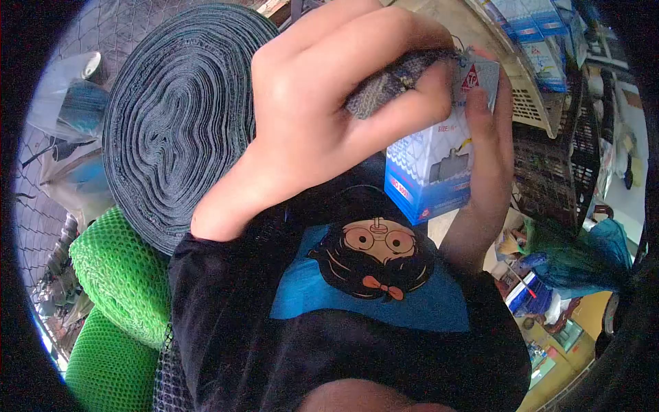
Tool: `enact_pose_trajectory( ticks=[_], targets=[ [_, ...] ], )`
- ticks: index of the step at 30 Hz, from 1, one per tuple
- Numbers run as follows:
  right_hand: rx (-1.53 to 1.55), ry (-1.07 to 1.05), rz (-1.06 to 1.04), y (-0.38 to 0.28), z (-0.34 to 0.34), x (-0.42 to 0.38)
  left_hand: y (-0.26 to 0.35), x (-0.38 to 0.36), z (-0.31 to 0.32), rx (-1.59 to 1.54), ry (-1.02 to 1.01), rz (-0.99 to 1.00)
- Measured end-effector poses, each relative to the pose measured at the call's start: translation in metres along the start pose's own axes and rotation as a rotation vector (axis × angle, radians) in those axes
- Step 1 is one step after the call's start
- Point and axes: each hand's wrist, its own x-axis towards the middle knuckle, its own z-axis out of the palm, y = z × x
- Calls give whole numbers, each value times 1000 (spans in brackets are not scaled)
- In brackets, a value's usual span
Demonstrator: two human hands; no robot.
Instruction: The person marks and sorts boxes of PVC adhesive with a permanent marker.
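Observation:
My left hand (309, 103) is closed around a bunched dark grey, speckled cloth (384, 86), held against the upper part of a box. The blue and white cardboard box (429, 168) has a red triangular "TP" logo and a printed picture of what looks like a padlock. My right hand (491, 130) grips the box from its right side, thumb on the front face and fingers behind. The box is tilted, raised in front of my chest. My left fingers hide its upper left part.
A large roll of dark netting (175, 130) stands at left, with green mesh rolls (120, 275) below it. More blue and white boxes (542, 51) sit at upper right beside a cream plastic basket (525, 103) and a dark crate (549, 165). Blue netting (583, 261) hangs at right.

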Motion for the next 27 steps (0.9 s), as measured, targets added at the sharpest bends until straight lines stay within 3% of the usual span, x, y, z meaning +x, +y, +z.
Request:
enact_pose_trajectory(
  ticks=[7, 13, 20, 27],
  targets=[
    [-40, 200, -29, 8, -9, 11, -7, -7, 11, -140, -205, 155],
    [246, 267, 146, 4, -13, 12, -10, -9, 12, -270, -376, 87],
    [240, 253, 83, 9, -26, 16, -24, -8, 9, -452, -717, -58],
    [362, 69, 223, 24, -36, 16, -18, 2, 3, -666, -440, -310]
  ],
)
